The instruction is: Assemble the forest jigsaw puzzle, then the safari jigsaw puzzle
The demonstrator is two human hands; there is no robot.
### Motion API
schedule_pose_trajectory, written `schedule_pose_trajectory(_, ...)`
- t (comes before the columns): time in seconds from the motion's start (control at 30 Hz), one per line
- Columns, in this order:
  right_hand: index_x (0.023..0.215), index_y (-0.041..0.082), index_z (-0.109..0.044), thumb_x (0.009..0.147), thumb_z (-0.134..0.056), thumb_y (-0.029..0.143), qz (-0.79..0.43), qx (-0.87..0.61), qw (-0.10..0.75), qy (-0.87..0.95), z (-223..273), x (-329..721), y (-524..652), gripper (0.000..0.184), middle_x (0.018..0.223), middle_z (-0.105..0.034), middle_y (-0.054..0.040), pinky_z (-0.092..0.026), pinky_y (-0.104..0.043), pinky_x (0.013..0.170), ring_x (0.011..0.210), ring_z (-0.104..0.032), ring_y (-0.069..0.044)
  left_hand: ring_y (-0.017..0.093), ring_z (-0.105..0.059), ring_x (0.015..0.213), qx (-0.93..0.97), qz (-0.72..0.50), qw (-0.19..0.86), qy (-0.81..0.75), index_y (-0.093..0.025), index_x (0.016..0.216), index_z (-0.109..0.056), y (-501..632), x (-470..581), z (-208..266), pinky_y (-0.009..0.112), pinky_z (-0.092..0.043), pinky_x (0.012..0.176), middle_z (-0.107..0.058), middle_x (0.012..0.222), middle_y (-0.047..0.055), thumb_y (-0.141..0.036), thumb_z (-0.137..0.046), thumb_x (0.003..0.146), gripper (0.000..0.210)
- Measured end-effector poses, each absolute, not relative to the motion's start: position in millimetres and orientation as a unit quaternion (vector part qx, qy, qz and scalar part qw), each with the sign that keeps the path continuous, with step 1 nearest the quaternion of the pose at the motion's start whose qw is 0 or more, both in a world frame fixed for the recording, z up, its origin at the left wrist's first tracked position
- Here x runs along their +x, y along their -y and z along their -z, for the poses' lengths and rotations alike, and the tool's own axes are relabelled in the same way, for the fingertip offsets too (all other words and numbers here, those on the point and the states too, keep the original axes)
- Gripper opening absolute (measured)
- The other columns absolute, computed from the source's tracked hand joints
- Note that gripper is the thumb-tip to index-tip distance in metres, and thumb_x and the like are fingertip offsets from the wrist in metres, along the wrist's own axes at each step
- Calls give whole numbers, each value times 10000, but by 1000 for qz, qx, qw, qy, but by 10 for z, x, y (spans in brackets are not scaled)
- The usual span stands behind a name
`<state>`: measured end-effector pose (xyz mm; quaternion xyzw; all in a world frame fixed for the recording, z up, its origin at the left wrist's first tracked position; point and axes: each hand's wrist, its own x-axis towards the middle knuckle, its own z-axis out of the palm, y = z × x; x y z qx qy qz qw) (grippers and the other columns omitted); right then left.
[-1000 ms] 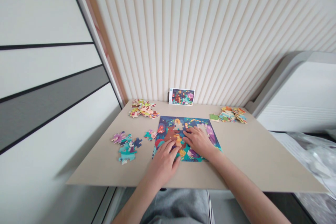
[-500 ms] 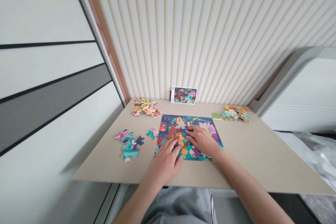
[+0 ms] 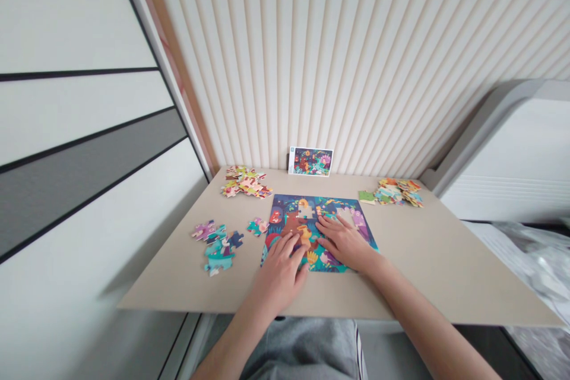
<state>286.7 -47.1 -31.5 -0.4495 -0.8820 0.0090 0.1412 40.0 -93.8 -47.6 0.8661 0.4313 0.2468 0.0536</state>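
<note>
A colourful jigsaw puzzle [image 3: 291, 222] lies flat on the table, with gaps in its upper middle and upper right where a pale surface shows. My left hand [image 3: 280, 267] rests over its lower left part, fingers stretched out and spread. On the right half lies my right hand [image 3: 345, 241], palm down with the fingers apart. What lies under both palms is hidden. A loose teal and pink puzzle piece [image 3: 257, 226] sits just left of the puzzle. Further left is a loose group of teal, purple and navy puzzle pieces [image 3: 219, 252].
A picture card [image 3: 310, 162] of the same scene leans upright against the pleated wall. One pile of puzzle pieces [image 3: 246, 183] lies at the back left of the beige table [image 3: 178, 285], another pile [image 3: 398, 192] at the back right. Clear plastic wrapping [image 3: 534, 252] lies beyond the right edge.
My right hand's fingers have shifted slightly and spread over the puzzle. My left hand stays nearly in place. The whole view has moved a little.
</note>
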Motion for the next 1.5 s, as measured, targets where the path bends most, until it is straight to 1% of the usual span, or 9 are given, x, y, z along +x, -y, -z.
schedule_pose_trajectory(0.17, 1449, 216, -541, 1044, -453, 408, -16, -453, 139, 880, 298, 2878, 499, 457, 1515, -505, -124, -256, -538, 1218, 1440, -429, -259, 301, -425, 1418, 868, -234, 47, -436, -245, 1369, -558, 934, 392, 521, 529, -407, 1163, -493, 1503, 100, -307, -546, 976, 398)
schedule_pose_trajectory(0.4, 1410, 225, -587, 1029, -472, 445, -38, -450, 145, 881, 248, 2907, 435, 455, 1477, -549, -130, -331, -522, 1177, 1389, -497, -270, 305, -432, 1413, 870, -236, 47, -429, -246, 1359, -571, 937, 394, 476, 536, -417, 1154, -500, 1498, 102, -293, -552, 971, 392)
schedule_pose_trajectory(0.6, 1401, 247, -598, 1043, -446, 347, -78, -427, 168, 885, 339, 3003, 357, 402, 1465, -568, -98, -346, -501, 1177, 1384, -504, -249, 297, -437, 1411, 867, -250, 57, -428, -270, 1377, -567, 938, 395, 480, 528, -418, 1156, -512, 1486, 90, -284, -562, 965, 413)
schedule_pose_trajectory(0.73, 1422, 244, -575, 1039, -452, 311, -51, -439, 196, 875, 425, 2990, 392, 408, 1483, -552, -97, -330, -491, 1182, 1393, -484, -247, 305, -428, 1415, 870, -241, 50, -427, -257, 1378, -564, 926, 398, 497, 540, -415, 1155, -504, 1487, 102, -273, -542, 972, 407)
schedule_pose_trajectory(0.87, 1386, 227, -598, 1021, -481, 305, -9, -505, 213, 836, 404, 2916, 417, 392, 1371, -620, -117, -406, -459, 1100, 1264, -559, -255, 302, -432, 1412, 871, -243, 52, -423, -259, 1369, -569, 924, 399, 477, 537, -420, 1152, -514, 1475, 103, -272, -538, 975, 396)
schedule_pose_trajectory(0.97, 1322, 224, -642, 1018, -473, 295, -1, -535, 198, 821, 376, 2884, 413, 355, 1265, -640, -116, -442, -437, 1032, 1157, -587, -253, 299, -439, 1407, 870, -249, 57, -422, -264, 1364, -570, 927, 397, 461, 535, -420, 1152, -521, 1467, 102, -272, -547, 970, 394)
schedule_pose_trajectory(1.2, 1325, 234, -636, 1026, -457, 314, 23, -521, 168, 836, 346, 2862, 431, 357, 1246, -640, -117, -397, -452, 1044, 1173, -557, -271, 302, -440, 1399, 866, -255, 59, -427, -267, 1364, -568, 930, 395, 473, 537, -418, 1148, -521, 1459, 103, -273, -558, 964, 400)
schedule_pose_trajectory(1.37, 1358, 248, -608, 1041, -433, 320, 32, -514, 166, 841, 314, 2812, 458, 370, 1331, -628, -106, -366, -462, 1071, 1208, -550, -267, 300, -429, 1407, 865, -259, 62, -425, -265, 1369, -561, 932, 396, 477, 531, -410, 1156, -511, 1462, 100, -270, -551, 969, 401)
schedule_pose_trajectory(1.5, 1325, 257, -639, 1044, -444, 364, 38, -498, 158, 852, 295, 2817, 451, 358, 1370, -614, -100, -346, -481, 1091, 1225, -548, -273, 302, -429, 1404, 865, -253, 63, -429, -261, 1366, -560, 936, 399, 475, 535, -410, 1156, -511, 1461, 103, -275, -552, 970, 396)
